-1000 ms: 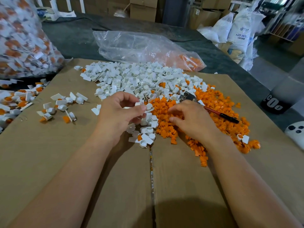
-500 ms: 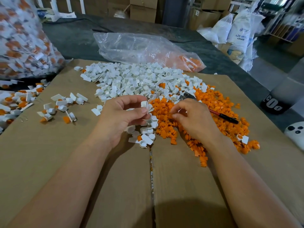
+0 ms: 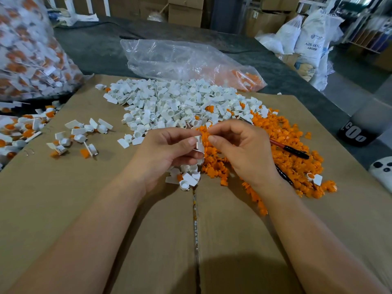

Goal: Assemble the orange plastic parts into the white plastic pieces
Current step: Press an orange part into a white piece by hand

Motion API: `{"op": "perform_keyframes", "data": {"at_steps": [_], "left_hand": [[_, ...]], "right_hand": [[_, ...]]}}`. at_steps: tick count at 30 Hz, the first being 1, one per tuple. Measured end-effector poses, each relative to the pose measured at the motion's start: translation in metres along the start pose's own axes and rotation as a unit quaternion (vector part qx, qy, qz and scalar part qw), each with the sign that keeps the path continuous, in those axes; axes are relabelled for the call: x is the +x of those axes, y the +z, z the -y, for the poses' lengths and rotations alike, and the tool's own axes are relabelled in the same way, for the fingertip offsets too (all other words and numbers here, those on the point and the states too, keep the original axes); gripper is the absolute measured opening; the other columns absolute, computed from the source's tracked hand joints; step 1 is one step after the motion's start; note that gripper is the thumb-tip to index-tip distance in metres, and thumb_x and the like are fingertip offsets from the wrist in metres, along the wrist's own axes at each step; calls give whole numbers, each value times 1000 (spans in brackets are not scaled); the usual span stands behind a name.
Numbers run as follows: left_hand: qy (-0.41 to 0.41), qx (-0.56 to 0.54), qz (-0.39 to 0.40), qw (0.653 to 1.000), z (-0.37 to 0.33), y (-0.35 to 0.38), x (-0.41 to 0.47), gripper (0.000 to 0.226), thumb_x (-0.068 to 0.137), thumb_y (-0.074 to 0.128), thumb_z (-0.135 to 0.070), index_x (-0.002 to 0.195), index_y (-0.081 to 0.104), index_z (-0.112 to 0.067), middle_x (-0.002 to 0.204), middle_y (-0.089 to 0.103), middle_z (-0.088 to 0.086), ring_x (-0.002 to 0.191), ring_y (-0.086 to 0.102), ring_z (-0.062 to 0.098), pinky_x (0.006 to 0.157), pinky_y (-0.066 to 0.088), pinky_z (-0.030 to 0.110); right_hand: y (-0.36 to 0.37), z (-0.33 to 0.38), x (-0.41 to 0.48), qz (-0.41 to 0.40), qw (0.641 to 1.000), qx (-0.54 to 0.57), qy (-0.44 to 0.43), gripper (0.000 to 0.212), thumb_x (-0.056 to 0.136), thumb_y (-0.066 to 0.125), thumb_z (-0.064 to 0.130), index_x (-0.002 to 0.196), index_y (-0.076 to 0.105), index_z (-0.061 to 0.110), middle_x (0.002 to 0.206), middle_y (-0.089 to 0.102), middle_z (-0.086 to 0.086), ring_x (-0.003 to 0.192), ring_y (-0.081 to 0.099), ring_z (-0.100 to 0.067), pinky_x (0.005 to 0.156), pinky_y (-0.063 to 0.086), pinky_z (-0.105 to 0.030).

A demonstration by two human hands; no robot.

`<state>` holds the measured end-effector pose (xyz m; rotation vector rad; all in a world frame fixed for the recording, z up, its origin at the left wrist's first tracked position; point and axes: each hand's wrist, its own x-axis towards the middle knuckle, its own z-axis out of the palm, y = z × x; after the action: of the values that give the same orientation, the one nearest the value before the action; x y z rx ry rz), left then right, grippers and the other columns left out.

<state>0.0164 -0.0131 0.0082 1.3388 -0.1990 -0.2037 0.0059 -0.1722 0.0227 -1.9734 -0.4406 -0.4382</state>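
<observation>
Pinched tight: left hand held a white piece between thumb and fingers, right hand pinched an orange part touching it, both above the cardboard where white pile met orange pile. I judged this the insertion step; next move needed the part lined up and pressed home

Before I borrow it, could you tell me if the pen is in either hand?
No, the pen lies on the orange parts beside the right hand.
</observation>
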Motion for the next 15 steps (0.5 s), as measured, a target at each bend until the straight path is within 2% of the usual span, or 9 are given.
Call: {"op": "perform_keyframes", "data": {"at_steps": [5, 9, 15], "left_hand": [[4, 10, 4, 1000, 1, 1, 1, 23, 66, 61, -17, 86, 65, -6, 65, 69, 7, 58, 67, 13, 53, 53, 19], [6, 16, 9, 1000, 2, 2, 1, 25, 62, 64, -10, 86, 65, -5, 65, 70, 6, 59, 67, 13, 54, 53, 18], [10, 21, -3, 1000, 4, 4, 1, 18, 62, 64, -8, 80, 64, -4, 59, 68, 6, 52, 65, 11, 49, 52, 18]], "right_hand": [[2, 2, -1, 11, 1000, 3, 8, 27, 78, 68, 3, 79, 62, 29, 76, 62, 18, 71, 60, 6, 67, 46, -9], [1, 1, -2, 12, 1000, -4, 2, 25, 78, 68, 3, 80, 62, 27, 76, 60, 20, 71, 59, 10, 65, 44, -6], [7, -3, -3, 3, 1000, 18, 10, 27, 77, 70, 2, 76, 64, 28, 73, 61, 21, 68, 60, 8, 63, 46, -7]]}}
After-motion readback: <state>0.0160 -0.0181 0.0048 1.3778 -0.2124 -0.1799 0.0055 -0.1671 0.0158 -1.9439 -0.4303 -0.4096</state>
